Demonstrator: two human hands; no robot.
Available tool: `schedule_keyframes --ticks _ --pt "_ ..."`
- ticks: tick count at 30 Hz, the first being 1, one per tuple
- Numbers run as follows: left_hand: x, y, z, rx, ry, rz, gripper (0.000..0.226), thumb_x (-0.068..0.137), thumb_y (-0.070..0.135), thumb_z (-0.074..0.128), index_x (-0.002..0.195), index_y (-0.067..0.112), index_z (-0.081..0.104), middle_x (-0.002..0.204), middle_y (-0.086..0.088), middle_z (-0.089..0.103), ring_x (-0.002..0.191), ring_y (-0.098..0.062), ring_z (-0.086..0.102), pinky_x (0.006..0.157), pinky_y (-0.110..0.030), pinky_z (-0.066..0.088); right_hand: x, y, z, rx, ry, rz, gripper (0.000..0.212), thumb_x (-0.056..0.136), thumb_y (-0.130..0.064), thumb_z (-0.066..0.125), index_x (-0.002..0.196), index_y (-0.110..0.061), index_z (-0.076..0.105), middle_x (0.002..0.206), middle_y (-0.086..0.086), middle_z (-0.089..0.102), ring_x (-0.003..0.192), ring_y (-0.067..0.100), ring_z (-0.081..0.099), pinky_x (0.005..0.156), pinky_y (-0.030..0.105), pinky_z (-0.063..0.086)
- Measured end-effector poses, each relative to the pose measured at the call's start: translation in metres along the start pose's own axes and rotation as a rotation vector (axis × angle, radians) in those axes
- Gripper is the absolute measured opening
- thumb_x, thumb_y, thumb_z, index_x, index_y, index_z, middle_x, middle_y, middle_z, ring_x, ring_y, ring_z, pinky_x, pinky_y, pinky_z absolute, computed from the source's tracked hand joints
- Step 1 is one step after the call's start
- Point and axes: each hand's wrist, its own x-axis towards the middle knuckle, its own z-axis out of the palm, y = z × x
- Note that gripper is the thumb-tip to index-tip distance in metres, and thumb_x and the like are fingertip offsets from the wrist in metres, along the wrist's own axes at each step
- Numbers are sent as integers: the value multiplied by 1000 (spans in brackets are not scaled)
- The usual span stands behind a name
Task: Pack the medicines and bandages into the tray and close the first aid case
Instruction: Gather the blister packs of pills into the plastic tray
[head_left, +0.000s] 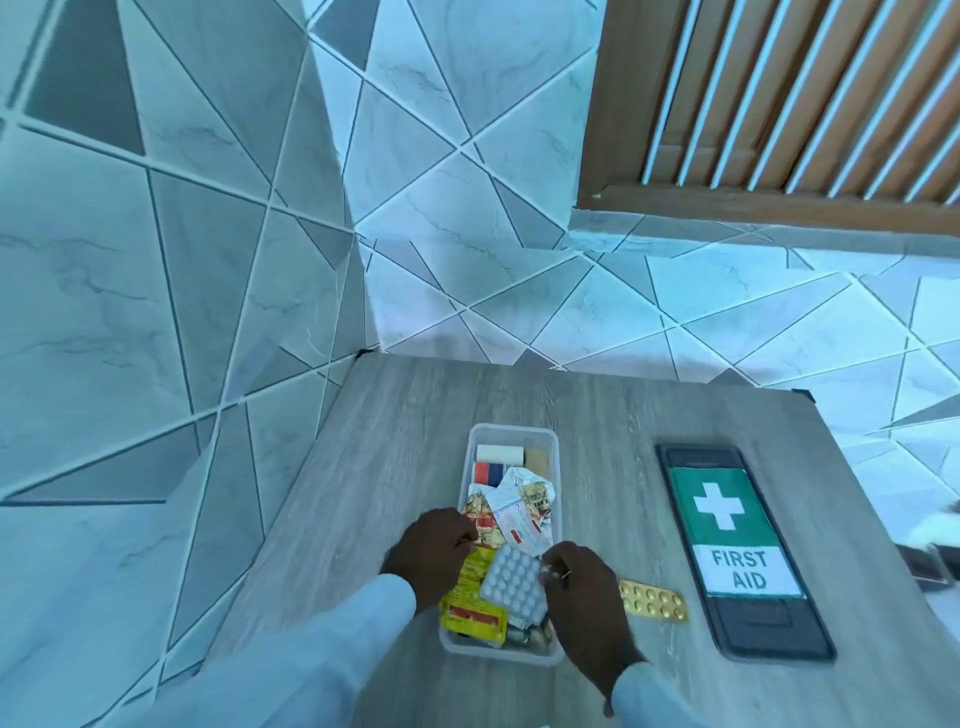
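Note:
A clear plastic tray (551, 441) stands on the wooden table, filled with a white bandage roll (500, 454), a red-and-blue roll (489, 472), crumpled sachets (524, 506) and yellow packets (471, 597). My left hand (431, 553) rests on the tray's left rim, fingers curled against the sachets. My right hand (584, 587) pinches the right edge of a silver blister strip of white pills (511, 577) lying over the tray. A gold blister strip (653, 600) lies on the table just right of my right hand. The dark case lid (740, 545) marked FIRST AID lies flat further right.
The table (384, 467) stands in a tiled corner, with walls close at the left and behind. Its right edge is near the lid. A dark object (930, 564) sits off the table at the far right.

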Motion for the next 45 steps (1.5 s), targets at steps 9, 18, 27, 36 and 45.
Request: schedule_keyframes --ticks 9,18,27,36,45 --pt "-9 -15 -4 231 -130 305 47 91 44 55 135 26 53 145 6 47 132 -19 39 113 -35 29 -15 -6 13 -511 -117 -207 31 82 -34 61 111 -23 63 115 -2 56 108 21 50 88 35 48" --pt "-15 -24 -2 502 -235 428 88 74 64 64 148 30 30 155 6 32 142 -22 24 115 -44 16 -32 -6 23 -684 -66 -188 35 78 -47 61 102 -22 64 109 0 62 99 22 53 83 38 47" --pt "-13 -21 6 433 -215 354 91 73 69 62 148 28 29 151 5 37 141 -21 27 117 -41 13 -1 33 -30 -641 69 40 34 93 -16 54 127 -17 55 125 2 60 114 21 53 96 34 47" --pt "-11 -20 13 93 -10 53 60 80 56 53 130 24 57 131 4 54 124 -17 44 107 -33 30 26 92 -57 -717 -239 87 49 92 -9 47 138 -23 39 136 4 49 124 25 46 104 40 43" --pt "-14 9 19 -22 16 -322 23 76 43 75 70 34 55 77 12 52 83 -11 52 70 -25 37 80 96 -73 -418 -579 257 31 81 -32 72 100 -21 50 111 3 63 95 18 62 84 26 51"
